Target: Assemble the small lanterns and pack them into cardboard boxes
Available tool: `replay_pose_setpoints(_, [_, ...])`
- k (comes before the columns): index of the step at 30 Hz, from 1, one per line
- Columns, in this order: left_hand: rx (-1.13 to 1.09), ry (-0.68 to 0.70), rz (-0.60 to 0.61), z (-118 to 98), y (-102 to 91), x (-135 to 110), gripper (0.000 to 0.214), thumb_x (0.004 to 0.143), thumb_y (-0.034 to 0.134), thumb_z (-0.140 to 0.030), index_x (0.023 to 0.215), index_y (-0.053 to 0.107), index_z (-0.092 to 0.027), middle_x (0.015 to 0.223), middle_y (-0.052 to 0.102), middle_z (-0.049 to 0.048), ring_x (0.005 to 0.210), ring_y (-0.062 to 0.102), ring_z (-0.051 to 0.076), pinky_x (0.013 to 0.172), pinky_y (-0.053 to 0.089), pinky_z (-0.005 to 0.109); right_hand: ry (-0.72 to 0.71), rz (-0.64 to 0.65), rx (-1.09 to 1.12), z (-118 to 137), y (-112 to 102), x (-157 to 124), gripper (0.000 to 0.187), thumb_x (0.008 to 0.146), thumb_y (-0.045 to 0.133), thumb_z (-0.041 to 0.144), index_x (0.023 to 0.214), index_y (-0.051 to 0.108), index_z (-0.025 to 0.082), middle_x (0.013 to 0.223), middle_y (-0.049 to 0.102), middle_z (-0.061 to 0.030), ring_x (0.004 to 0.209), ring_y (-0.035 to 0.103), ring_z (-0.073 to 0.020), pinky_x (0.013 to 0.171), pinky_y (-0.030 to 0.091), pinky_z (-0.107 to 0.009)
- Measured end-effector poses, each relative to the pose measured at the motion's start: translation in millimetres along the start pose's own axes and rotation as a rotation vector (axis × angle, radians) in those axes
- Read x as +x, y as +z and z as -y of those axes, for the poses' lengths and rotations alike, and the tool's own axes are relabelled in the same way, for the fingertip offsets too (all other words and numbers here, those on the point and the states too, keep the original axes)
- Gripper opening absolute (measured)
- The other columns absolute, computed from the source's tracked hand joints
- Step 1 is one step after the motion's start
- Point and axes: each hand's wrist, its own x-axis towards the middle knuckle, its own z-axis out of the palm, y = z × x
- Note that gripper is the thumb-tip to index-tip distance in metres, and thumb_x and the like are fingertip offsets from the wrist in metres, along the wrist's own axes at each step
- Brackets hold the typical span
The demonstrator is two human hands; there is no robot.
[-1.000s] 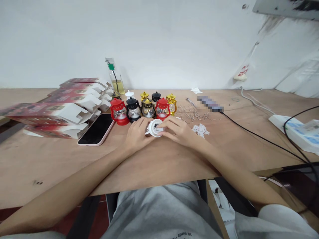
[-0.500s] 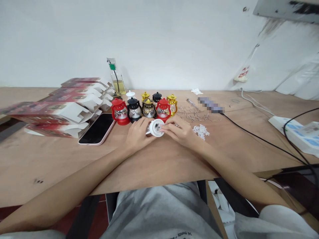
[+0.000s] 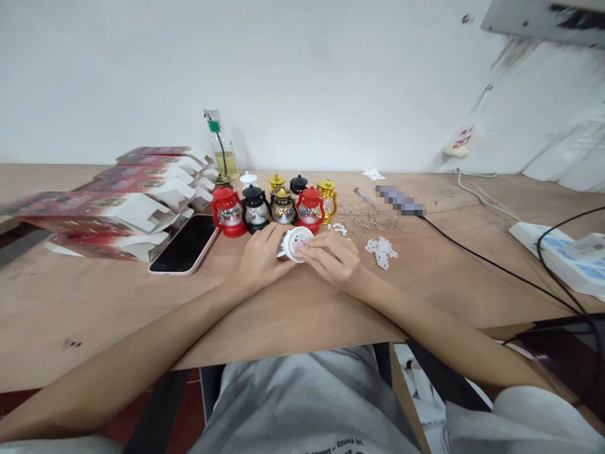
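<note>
A small white lantern (image 3: pixel 292 239) lies tipped over, its round base facing me. My left hand (image 3: pixel 259 257) is closed around its body from the left. The thumb and fingers of my right hand (image 3: pixel 336 258) are pinched together against the base; whatever sits between the fingertips is too small to make out. The base looks mostly white, with small dark spots. Right behind my hands stand several lanterns, among them a red lantern (image 3: pixel 229 214), a black lantern (image 3: pixel 256 211) and a second red lantern (image 3: pixel 311 208). Flat white plastic pieces (image 3: pixel 380 252) lie to the right of my right hand.
Red printed boxes (image 3: pixel 89 211) are stacked at left, beside a phone (image 3: pixel 185 246). A bottle of yellow liquid (image 3: pixel 227 164) stands near the wall. Bent wires (image 3: pixel 366 217), a screwdriver (image 3: pixel 365 197) and a black cable (image 3: pixel 496 268) lie to the right, with a power strip (image 3: pixel 562 255).
The dark opening seen in the lantern's base now appears mostly covered in white. My right hand has shifted slightly left and down over the base, and white pieces behind it now show.
</note>
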Motion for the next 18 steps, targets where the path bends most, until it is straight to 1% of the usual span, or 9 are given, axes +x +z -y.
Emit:
replay_pose_setpoints(4, [-0.018,-0.017,-0.003,-0.4,-0.2,-0.1,0.036,0.084,0.056,-0.044,0.106,0.052,-0.017,0.098,0.062,0.0083,0.086,0.059,0.022,0.071,0.045,0.032,0.004,0.016,-0.010,1.6,0.7,-1.9,0.011,0.080,0.065,0.008,0.088,0.064,0.015,0.074,0.066,-0.0052,0.074,0.062,-0.0147,0.066,0.053,-0.026])
replay_pose_setpoints(8, [-0.010,-0.011,-0.009,-2.2,-1.0,0.1,0.036,0.084,0.055,-0.044,0.108,0.052,-0.017,0.099,0.062,0.0089,0.088,0.060,0.023,0.071,0.045,0.032,0.031,0.037,-0.030,2.6,0.1,-4.7,0.010,0.084,0.062,0.011,0.087,0.064,0.020,0.075,0.065,-0.0040,0.070,0.061,-0.0151,0.063,0.052,-0.029])
replay_pose_setpoints(11, [0.000,-0.006,-0.004,-2.7,-1.2,0.2,0.036,0.085,0.053,-0.044,0.108,0.052,-0.017,0.100,0.062,0.0097,0.089,0.060,0.023,0.070,0.045,0.033,0.070,0.078,-0.030,2.8,1.2,-7.9,0.010,0.087,0.059,0.015,0.088,0.065,0.023,0.075,0.066,-0.0033,0.069,0.060,-0.0151,0.062,0.051,-0.030])
replay_pose_setpoints(14, [0.011,-0.009,-0.001,-2.9,-1.5,0.2,0.035,0.085,0.052,-0.044,0.108,0.052,-0.017,0.100,0.062,0.0097,0.089,0.060,0.023,0.071,0.045,0.033,0.099,0.103,-0.012,3.0,2.2,-9.3,0.010,0.088,0.057,0.017,0.088,0.065,0.023,0.075,0.065,-0.0037,0.070,0.059,-0.0153,0.063,0.050,-0.031])
replay_pose_setpoints(18, [0.016,0.002,-0.011,-3.6,-2.6,0.0,0.033,0.086,0.052,-0.042,0.106,0.052,-0.016,0.099,0.062,0.0100,0.087,0.060,0.024,0.070,0.045,0.034,0.112,0.097,-0.030,4.3,0.3,-5.2,0.012,0.088,0.057,0.017,0.081,0.065,0.022,0.071,0.063,-0.0038,0.068,0.058,-0.0154,0.061,0.049,-0.030])
